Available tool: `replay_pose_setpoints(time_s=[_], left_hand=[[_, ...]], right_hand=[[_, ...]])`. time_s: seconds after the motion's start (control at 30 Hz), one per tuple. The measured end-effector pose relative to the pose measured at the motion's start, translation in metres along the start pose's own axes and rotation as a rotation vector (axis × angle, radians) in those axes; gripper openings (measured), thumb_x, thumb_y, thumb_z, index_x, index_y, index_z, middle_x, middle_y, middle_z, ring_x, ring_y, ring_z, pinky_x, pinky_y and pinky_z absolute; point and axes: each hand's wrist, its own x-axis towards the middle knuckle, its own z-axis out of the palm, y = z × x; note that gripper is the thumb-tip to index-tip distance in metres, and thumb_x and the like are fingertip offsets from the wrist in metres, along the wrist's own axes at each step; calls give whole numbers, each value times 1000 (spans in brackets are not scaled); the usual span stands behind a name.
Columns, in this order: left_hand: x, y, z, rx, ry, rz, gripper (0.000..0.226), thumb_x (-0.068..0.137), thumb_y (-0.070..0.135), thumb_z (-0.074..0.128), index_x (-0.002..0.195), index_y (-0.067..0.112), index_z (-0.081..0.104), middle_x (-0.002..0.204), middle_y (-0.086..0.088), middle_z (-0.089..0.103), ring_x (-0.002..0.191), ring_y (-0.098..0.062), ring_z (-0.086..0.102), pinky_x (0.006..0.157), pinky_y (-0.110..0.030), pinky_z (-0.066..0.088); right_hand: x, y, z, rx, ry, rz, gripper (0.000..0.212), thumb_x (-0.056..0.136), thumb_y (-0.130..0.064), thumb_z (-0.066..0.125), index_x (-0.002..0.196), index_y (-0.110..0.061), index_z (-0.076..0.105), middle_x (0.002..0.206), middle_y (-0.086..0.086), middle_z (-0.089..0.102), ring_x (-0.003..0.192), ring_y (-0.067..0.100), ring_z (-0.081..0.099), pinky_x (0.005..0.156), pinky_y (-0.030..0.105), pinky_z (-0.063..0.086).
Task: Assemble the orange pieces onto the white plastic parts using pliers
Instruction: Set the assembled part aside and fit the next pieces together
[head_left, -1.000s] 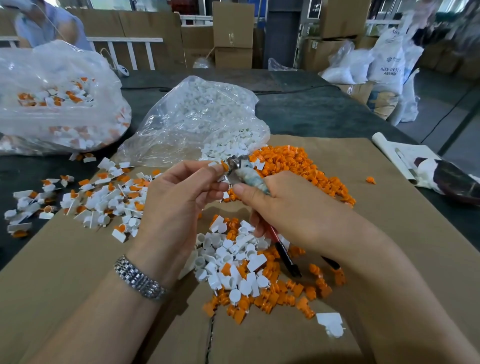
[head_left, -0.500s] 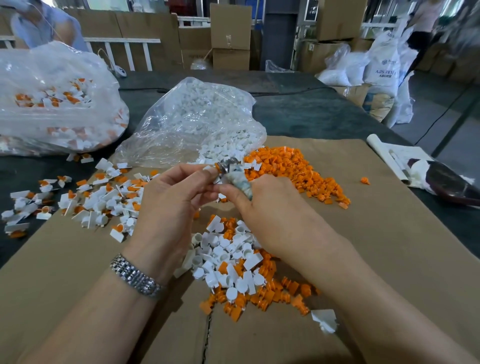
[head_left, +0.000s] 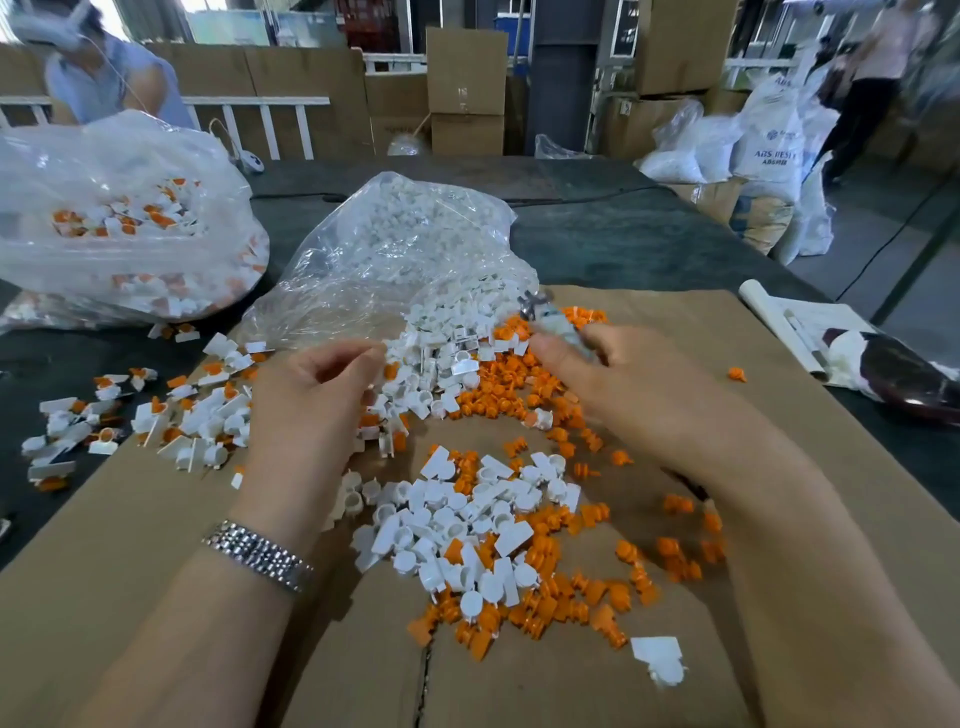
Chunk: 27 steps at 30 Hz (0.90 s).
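Note:
My right hand (head_left: 639, 400) grips the pliers (head_left: 553, 319) by their taped handles, and the metal jaws point up and away over the orange pieces (head_left: 519, 387) heaped on the cardboard. My left hand (head_left: 311, 410) hovers beside the white plastic parts (head_left: 441, 353) spilling from a clear bag. Its fingers are loosely curled and I see nothing between them. A mixed pile of white parts and orange pieces (head_left: 483, 525) lies between my wrists. Assembled white-and-orange pieces (head_left: 197, 415) are scattered to the left.
The clear bag of white parts (head_left: 405, 249) lies behind my hands, and a second bag of assembled pieces (head_left: 119, 223) sits far left. A brown cardboard sheet (head_left: 753, 332) covers the dark table. Rolled paper and a dark object (head_left: 883, 364) lie at the right edge. A person sits at back left.
My hands have parted: the left moved left and down, away from the pliers' jaws, and the right carried the pliers to the right. The piece held at the jaws is no longer seen.

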Motion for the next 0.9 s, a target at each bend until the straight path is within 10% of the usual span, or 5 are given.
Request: replay_pose_setpoints(time_s=[0.13,0.3,0.6,0.9], left_hand=[[8,-2,-7,560,92,183,24,95,16,65,115,23,77,107,0,62,77,-18,62,66,-35,53],[-2,-7,9,668,-199,438,24,94,16,69,116,26,74,115,6,60,118,-23,50,108,-44,38],[2,-19,27,996,-430,604,37,101,24,59,136,34,65,133,13,59,121,-17,47,99,-39,34],[1,-16,26,868,-428,565,18,99,23,66,113,26,77,107,6,69,98,-17,62,92,-42,51]], right_hand=[[13,10,21,-284,88,34,44,97,-61,48,103,-19,57,104,5,56,84,20,57,70,39,48],[22,15,40,-532,131,46,55,94,-62,54,122,-14,54,123,9,51,114,29,53,93,48,44],[24,14,45,-517,92,-10,68,90,-61,61,138,-17,43,136,8,46,128,29,44,102,48,43],[16,6,39,-503,-156,-298,19,96,-32,68,115,-30,73,112,-6,67,122,19,47,104,45,34]])
